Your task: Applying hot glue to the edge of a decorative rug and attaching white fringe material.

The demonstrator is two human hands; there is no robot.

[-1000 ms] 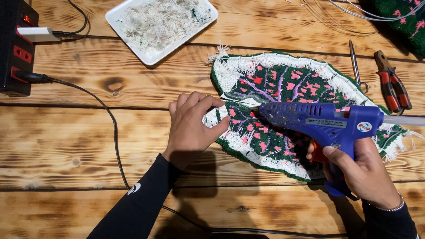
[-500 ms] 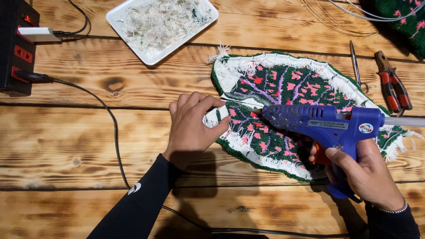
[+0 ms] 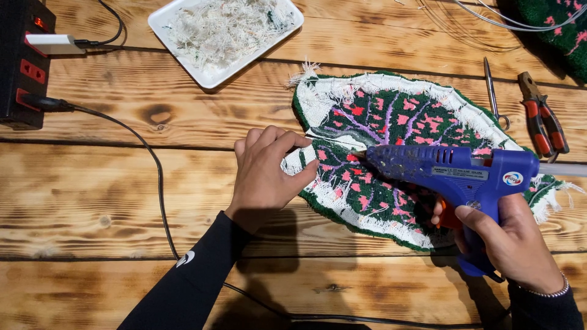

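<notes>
The leaf-shaped tufted rug piece [image 3: 403, 153] lies flat on the wooden tabletop [image 3: 92, 201], back side up, with a white frayed border around a green, pink and purple pattern.

Left hand [image 3: 266, 174]: positioned at the left edge of the rug piece, palm down, forearm running in from the lower left. The fingers [image 3: 293, 142] are curled closed and pinch the folded white border against the thumb.

Right hand [image 3: 510, 241]: positioned at the lower right edge of the rug piece. The fingers are wrapped fully around the grip of the blue glue gun [image 3: 449, 174], index finger on the orange trigger. The gun body lies level over the rug piece, nozzle pointing left toward the left hand.

A white tray [image 3: 183, 58] of yarn scraps sits above and left of the rug piece; scissors [image 3: 494, 95] and pliers [image 3: 541, 116] lie at its right.
</notes>
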